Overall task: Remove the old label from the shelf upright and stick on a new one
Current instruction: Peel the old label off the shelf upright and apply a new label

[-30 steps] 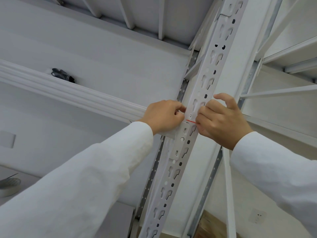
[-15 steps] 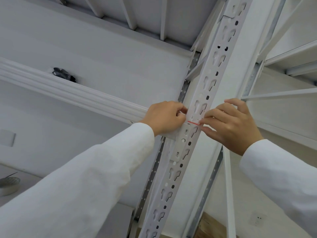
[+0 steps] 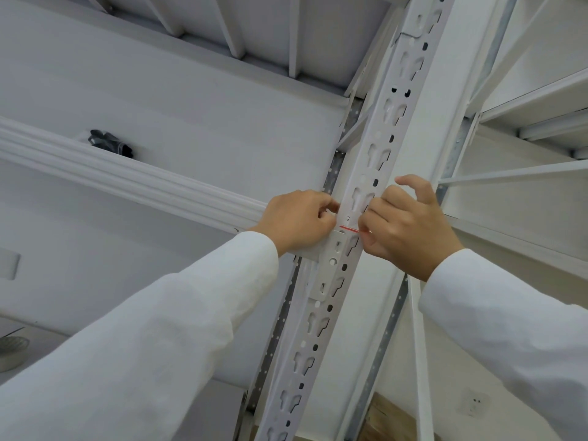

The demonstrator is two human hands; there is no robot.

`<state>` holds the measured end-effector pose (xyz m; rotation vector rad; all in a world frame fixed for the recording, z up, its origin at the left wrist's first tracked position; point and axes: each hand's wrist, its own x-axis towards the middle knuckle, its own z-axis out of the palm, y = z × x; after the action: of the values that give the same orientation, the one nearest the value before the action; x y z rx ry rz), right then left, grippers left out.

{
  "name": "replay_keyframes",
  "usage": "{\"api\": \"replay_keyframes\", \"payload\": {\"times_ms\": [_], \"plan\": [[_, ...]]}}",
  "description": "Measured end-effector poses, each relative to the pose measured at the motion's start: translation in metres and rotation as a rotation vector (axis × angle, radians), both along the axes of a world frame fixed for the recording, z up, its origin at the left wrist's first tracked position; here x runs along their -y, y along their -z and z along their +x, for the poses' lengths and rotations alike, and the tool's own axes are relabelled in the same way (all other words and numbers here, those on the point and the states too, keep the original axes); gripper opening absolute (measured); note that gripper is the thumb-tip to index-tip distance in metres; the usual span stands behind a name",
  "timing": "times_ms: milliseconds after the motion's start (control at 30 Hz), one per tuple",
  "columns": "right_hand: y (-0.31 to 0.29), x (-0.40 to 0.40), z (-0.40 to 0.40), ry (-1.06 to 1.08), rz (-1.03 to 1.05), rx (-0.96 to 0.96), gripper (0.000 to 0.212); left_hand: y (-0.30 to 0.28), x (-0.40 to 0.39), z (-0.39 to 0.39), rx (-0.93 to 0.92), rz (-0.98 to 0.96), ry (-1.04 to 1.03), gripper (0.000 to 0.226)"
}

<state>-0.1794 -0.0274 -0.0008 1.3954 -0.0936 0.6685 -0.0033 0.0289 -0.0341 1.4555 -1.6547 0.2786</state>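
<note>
Since a moment ago, the right hand (image 3: 410, 224) has curled tighter, fingertips pinching the label (image 3: 348, 226) on the shelf upright (image 3: 375, 160). Opposite, the left hand (image 3: 299, 221) pinches the label's other edge, both arms reaching upward.

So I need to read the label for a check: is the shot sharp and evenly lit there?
Head view: soft, even light, no glare; wide-angle lens bends the shelf upright; label small, its print unreadable, partly hidden by the right hand.
</note>
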Motion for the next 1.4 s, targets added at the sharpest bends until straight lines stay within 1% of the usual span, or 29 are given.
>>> {"api": "replay_keyframes", "payload": {"times_ms": [167,300,400,533,600,667,733,800,867,933,1033,1133,1267,1333,1400], "plan": [[-0.001,0.0,-0.003,-0.086,0.045,0.003,0.022,0.0,0.001,0.001,0.0,0.003,-0.005,0.038],[-0.004,-0.006,-0.009,-0.19,0.104,0.08,0.019,0.0,0.0,0.001,0.007,-0.008,0.002,0.04],[-0.004,-0.008,-0.017,-0.233,0.223,0.184,0.02,0.001,-0.002,0.001,0.009,0.003,0.008,0.038],[0.003,-0.01,-0.021,-0.232,0.512,0.274,0.018,0.0,-0.003,-0.001,-0.05,0.021,0.031,0.03],[0.008,-0.014,-0.018,-0.258,0.702,0.338,0.017,0.0,-0.004,-0.002,-0.121,-0.003,0.09,0.03],[0.013,-0.021,-0.012,-0.312,0.935,0.445,0.012,-0.001,-0.004,-0.001,-0.222,-0.054,0.181,0.03],[0.017,-0.026,-0.004,-0.407,1.143,0.527,0.014,-0.001,-0.004,0.001,-0.299,-0.099,0.278,0.023],[0.017,-0.029,0.003,-0.489,1.302,0.584,0.015,-0.001,-0.006,0.004,-0.354,-0.092,0.398,0.018],[0.017,-0.033,0.011,-0.53,1.402,0.62,0.014,-0.003,-0.01,0.006,-0.397,-0.041,0.516,0.008],[0.017,-0.035,0.017,-0.558,1.451,0.625,0.013,-0.005,-0.014,0.008,-0.431,0.0,0.598,0.004],[0.018,-0.039,0.022,-0.574,1.485,0.61,0.013,-0.006,-0.014,0.01,-0.453,0.008,0.655,0.009],[0.02,-0.04,0.023,-0.578,1.494,0.612,0.014,-0.005,-0.012,0.01,-0.452,0.007,0.646,0.014],[0.017,-0.042,0.022,-0.61,1.482,0.619,0.013,-0.004,-0.008,0.01,-0.41,0.02,0.581,0.015],[0.011,-0.04,0.016,-0.653,1.403,0.67,0.012,-0.005,-0.007,0.01,-0.449,0.003,0.567,0.015],[0.009,-0.037,0.007,-0.619,1.254,0.722,0.01,-0.006,-0.006,0.012,-0.491,-0.022,0.562,0.015]]}}
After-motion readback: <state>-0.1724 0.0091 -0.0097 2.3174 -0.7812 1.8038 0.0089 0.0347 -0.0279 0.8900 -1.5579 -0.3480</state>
